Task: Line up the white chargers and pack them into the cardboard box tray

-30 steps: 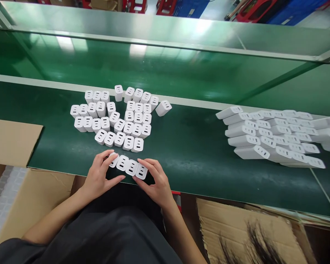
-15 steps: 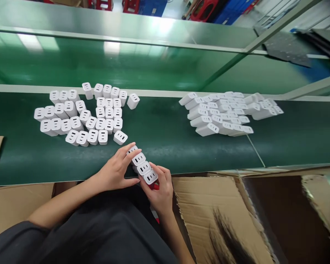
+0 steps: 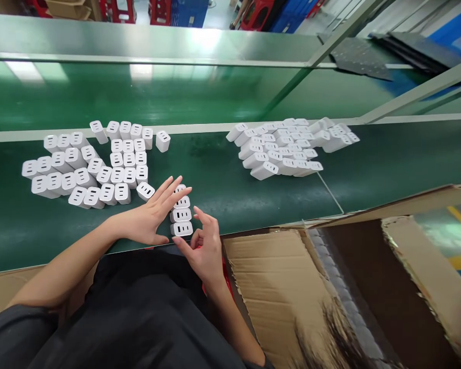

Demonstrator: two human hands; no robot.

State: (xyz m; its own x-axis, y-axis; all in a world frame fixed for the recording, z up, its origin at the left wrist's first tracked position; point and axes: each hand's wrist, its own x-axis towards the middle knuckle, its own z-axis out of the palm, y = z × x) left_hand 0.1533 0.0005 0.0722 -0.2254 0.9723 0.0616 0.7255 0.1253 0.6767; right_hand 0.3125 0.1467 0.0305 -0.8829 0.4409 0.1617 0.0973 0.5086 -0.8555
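Chargers in a short row of four (image 3: 181, 210), white and blocky with their slotted port faces turned up, stand at the lower centre of the frame on the green tabletop (image 3: 230, 189), close to its near edge. Left hand (image 3: 149, 218): fingers spread and flat, its fingertips and thumb laid against the left side of the row, apparently to keep the blocks packed in line. Right hand (image 3: 203, 246): loosely curled with fingers parted, just right of and below the row's nearest block; it grips nothing, and whether a fingertip touches that block cannot be told. The hands are thus apart, one on either flank of the row, neither one clamped on a charger.

Left cluster (image 3: 88, 164), at the middle left of the frame: many like chargers standing port face up in close ranks, a layout that shows every face at once. One loose charger (image 3: 145, 190) lies tilted between this cluster and the left hand. Right pile (image 3: 288, 148), at the upper right of centre: more chargers lying on their sides, overlapped and less orderly, well apart from the hands.

Cardboard box (image 3: 330, 287), at the lower right of the frame: open, its flaps folded out, set below the near edge of the tabletop. A dark garment covers the lower left foreground. Stools and crates show blurred along the top edge.
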